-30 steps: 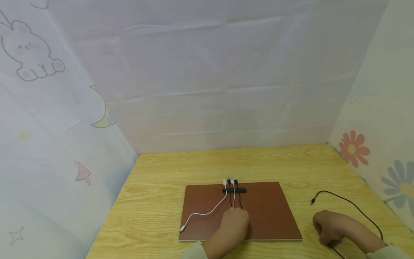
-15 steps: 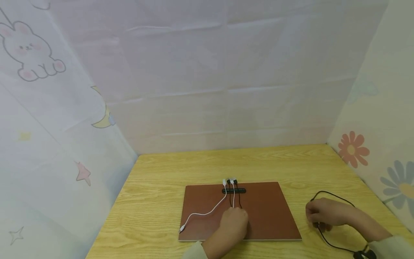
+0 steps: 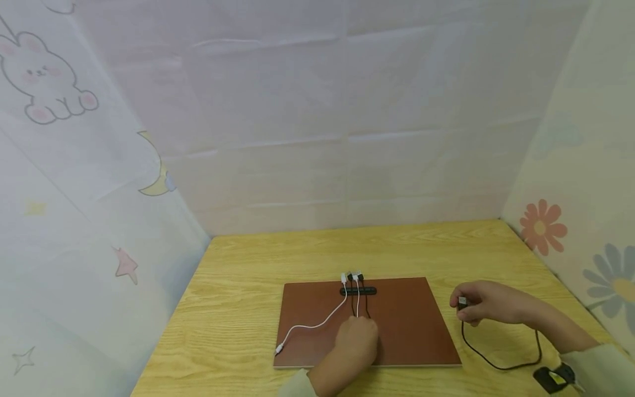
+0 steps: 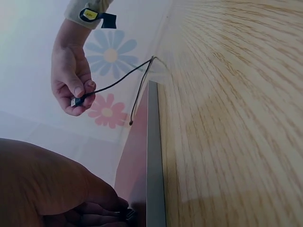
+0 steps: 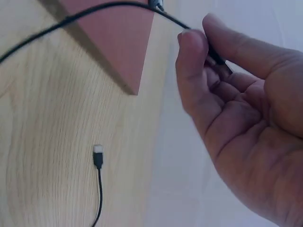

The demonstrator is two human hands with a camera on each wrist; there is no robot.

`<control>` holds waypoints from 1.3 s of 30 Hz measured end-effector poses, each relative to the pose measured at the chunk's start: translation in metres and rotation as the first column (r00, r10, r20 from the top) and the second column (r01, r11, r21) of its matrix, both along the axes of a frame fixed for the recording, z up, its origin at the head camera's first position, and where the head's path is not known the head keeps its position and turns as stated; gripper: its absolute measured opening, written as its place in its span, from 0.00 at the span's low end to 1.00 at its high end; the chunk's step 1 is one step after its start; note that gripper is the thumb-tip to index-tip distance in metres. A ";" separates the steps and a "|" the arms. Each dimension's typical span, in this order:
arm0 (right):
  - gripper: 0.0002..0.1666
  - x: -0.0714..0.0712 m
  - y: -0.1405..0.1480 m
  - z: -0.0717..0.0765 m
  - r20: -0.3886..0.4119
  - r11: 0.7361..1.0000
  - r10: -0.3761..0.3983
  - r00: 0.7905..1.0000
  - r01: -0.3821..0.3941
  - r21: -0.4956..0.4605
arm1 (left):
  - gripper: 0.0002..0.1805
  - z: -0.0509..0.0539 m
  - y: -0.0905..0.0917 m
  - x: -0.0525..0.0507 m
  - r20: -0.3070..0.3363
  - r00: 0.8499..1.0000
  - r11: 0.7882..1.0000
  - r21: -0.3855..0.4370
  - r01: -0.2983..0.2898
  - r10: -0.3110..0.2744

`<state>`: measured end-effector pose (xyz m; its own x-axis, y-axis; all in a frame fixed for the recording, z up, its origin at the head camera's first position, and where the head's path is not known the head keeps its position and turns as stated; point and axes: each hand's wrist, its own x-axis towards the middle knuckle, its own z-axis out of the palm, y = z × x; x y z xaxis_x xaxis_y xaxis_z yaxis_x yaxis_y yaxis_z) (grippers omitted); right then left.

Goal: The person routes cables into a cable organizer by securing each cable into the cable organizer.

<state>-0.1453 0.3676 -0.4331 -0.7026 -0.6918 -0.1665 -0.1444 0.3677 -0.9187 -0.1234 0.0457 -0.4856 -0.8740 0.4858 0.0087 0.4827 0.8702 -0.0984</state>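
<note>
My right hand (image 3: 488,302) is raised above the table to the right of the brown board (image 3: 407,325). It pinches the USB plug (image 3: 462,302) of a black cable (image 3: 496,366), whose cord loops down below the wrist. The cable's other end, a small plug (image 5: 98,156), lies on the wood in the right wrist view. On the board's front part rests my left hand (image 3: 356,339), fingers curled at the lower ends of black and white cables (image 3: 358,303). Something black (image 4: 128,215) shows at its fingertips in the left wrist view; the rest is hidden.
A black cable clip strip (image 3: 369,290) sits at the board's back edge, with several USB plugs standing beyond it. One white cable (image 3: 312,327) runs to the board's left front corner. Wood table (image 3: 238,309) surrounds the board; printed sheets (image 3: 278,138) enclose the back and sides.
My right hand has risen and moved left and away from me, bringing the USB plug into sight between thumb and fingers. The cable's loop follows. My left hand stays in place.
</note>
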 end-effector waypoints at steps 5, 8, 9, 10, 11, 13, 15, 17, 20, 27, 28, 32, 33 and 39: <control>0.09 -0.003 -0.007 0.008 -0.049 1.000 -0.006 0.999 0.006 -0.002 | 0.05 0.004 -0.002 -0.002 0.006 1.000 1.000 -0.007 0.010 -0.010; 0.11 -0.005 -0.011 0.009 -0.069 1.000 -0.020 0.997 0.019 -0.025 | 0.06 0.004 -0.005 -0.003 0.010 1.000 1.000 -0.005 0.015 -0.015; 0.13 -0.006 -0.013 0.009 -0.079 0.999 -0.035 0.996 0.033 -0.025 | 0.06 0.004 -0.006 -0.004 0.011 1.000 1.000 -0.006 0.019 -0.019; 0.15 -0.007 -0.014 0.009 -0.083 0.998 -0.058 0.995 0.057 -0.018 | 0.06 0.004 -0.006 -0.004 0.011 1.000 1.000 -0.008 0.022 -0.022; 0.17 -0.008 -0.017 0.009 -0.085 0.996 -0.084 0.993 0.084 -0.010 | 0.06 0.004 -0.007 -0.004 0.013 1.000 1.000 -0.009 0.023 -0.023; 0.23 -0.010 -0.022 0.009 -0.083 0.987 -0.157 0.984 0.160 0.021 | 0.07 0.004 -0.007 -0.005 0.016 1.000 1.000 -0.012 0.025 -0.025; 0.28 -0.011 -0.028 0.010 -0.079 0.971 -0.230 0.970 0.235 0.050 | 0.07 0.004 -0.008 -0.005 0.015 1.000 1.000 -0.014 0.027 -0.027; 0.30 -0.013 -0.034 0.010 -0.074 0.955 -0.285 0.956 0.289 0.061 | 0.07 0.004 -0.008 -0.005 0.018 1.000 1.000 -0.011 0.022 -0.022; 0.29 -0.014 -0.041 0.013 -0.065 0.936 -0.343 0.937 0.347 0.066 | 0.06 0.005 -0.008 -0.004 0.019 1.000 1.000 -0.006 0.010 -0.010; 0.23 -0.019 -0.056 0.019 -0.111 0.920 -0.380 0.918 0.388 0.056 | 0.11 0.008 -0.008 -0.005 -0.010 1.000 0.996 0.081 0.022 -0.021; 0.22 -0.020 -0.059 0.019 -0.118 0.919 -0.383 0.916 0.391 0.051 | 0.12 0.008 -0.009 -0.005 -0.012 0.999 0.993 0.113 0.035 -0.034; 0.22 -0.024 -0.072 0.023 -0.122 0.918 -0.391 0.912 0.396 0.027 | 0.13 0.006 -0.008 -0.008 0.024 0.993 0.949 0.296 0.106 -0.118; 0.22 -0.024 -0.075 0.024 -0.121 0.918 -0.391 0.913 0.396 0.020 | 0.15 0.005 -0.008 -0.009 0.046 0.989 0.931 0.347 0.115 -0.139; 0.21 -0.026 -0.092 0.033 -0.098 0.926 -0.377 0.921 0.374 -0.045 | 0.25 0.002 -0.004 -0.011 0.286 0.927 0.705 0.708 -0.034 -0.242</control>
<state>-0.1709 0.2754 -0.4005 -0.9239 -0.3769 -0.0658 -0.0944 0.3910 -0.9155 -0.1342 0.0416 -0.4841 -0.8303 0.5483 0.0999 0.4544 0.5623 0.6909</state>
